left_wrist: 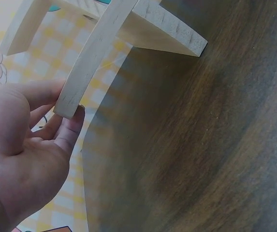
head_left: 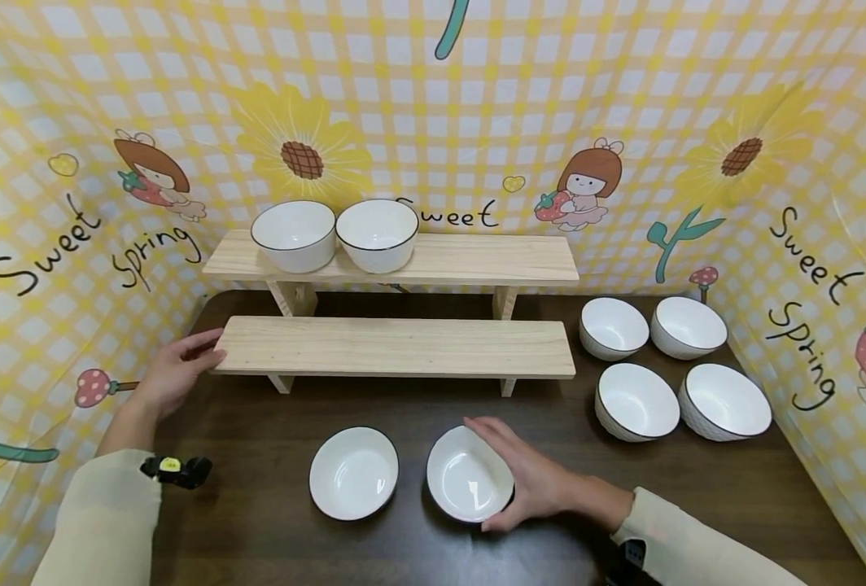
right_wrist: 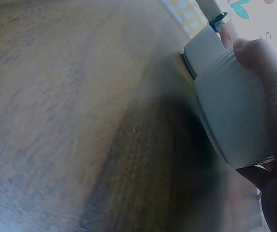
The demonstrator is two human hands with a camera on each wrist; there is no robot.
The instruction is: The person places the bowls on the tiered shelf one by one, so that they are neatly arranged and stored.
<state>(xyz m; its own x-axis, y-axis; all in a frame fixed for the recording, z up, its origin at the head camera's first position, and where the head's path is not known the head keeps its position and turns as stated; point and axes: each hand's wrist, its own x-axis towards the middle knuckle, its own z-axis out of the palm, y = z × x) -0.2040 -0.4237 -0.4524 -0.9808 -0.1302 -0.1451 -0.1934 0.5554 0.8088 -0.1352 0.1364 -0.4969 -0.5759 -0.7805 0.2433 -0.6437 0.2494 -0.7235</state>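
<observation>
My left hand [head_left: 169, 376] pinches the left end of the lower board of a two-step wooden shelf [head_left: 396, 348]. In the left wrist view, the board's end [left_wrist: 73, 99] sits between the thumb and fingers. On the right, my other hand [head_left: 527, 480] grips a white bowl [head_left: 465, 476] with a dark rim, thumb at the near side and fingers at the far side. The right wrist view shows that bowl's outer wall [right_wrist: 235, 111] under the thumb. To its left a second white bowl [head_left: 353, 474] stands apart on the dark table, and neither hand touches it.
Two white bowls, a left one [head_left: 294, 236] and a right one [head_left: 378, 236], stand side by side on the upper board [head_left: 492, 257]. Several more bowls [head_left: 636, 402] are grouped on the right of the table [head_left: 257, 537]. A yellow checked cloth [head_left: 433, 122] hangs behind and at both sides.
</observation>
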